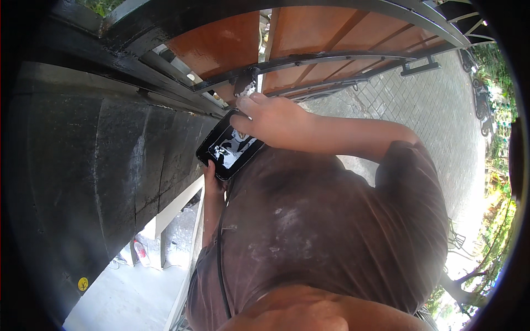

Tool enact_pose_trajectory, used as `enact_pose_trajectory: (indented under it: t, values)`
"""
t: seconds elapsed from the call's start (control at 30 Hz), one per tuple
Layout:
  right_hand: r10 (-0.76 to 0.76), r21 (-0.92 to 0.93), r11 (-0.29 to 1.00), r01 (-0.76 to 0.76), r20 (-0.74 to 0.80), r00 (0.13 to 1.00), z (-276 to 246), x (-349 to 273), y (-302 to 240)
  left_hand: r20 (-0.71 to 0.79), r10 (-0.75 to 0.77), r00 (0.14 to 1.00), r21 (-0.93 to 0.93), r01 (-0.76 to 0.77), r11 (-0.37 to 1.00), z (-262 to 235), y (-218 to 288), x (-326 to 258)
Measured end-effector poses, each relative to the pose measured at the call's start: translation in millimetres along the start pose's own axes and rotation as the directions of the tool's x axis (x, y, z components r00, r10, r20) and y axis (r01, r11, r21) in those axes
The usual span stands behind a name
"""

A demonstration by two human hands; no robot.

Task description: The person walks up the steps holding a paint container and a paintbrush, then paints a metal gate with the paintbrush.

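Observation:
My left hand (210, 175) grips the near left corner of a black rectangular tub (205, 155), its thumb over the rim. Glossy black liquid that looks like paint lies inside, with bright reflections on it. Above the tub's far edge, my right hand (270, 118) is closed around a paintbrush (246, 84) with dark, wet-looking bristles and a whitish part by my fingers. Its handle is mostly hidden by the hand. The bristles are close to the lower bar of a metal gate (309, 58); I cannot tell whether they touch.
Orange-brown panels (221, 44) fill the dark gate frame ahead. A dark wall or panel (110, 149) stands at my left, with a pale floor (132, 300) and a bottle (141, 252) below it. Paving (397, 94), motorbikes (479, 99) and plants lie to the right.

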State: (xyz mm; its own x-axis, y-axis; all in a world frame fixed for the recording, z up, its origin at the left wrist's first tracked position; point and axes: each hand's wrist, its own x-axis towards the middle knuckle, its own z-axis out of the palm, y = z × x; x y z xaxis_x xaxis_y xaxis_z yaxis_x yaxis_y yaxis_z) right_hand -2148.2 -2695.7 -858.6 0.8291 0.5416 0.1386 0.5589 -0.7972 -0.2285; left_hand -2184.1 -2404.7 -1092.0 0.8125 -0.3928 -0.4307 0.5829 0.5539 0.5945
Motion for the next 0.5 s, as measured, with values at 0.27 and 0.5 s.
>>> enact_pose_trajectory:
  t: [0.27,0.5]
  values:
    - [-0.081,0.000,0.997,0.081,-0.004,0.997,2,9,-5,-0.026,0.039,0.999,0.014,-0.039,0.999,5,3,-8]
    - [-0.102,0.113,0.989,0.099,0.024,0.995,-8,-2,-3,-0.026,0.063,0.998,-0.008,-0.063,0.998,6,3,-10]
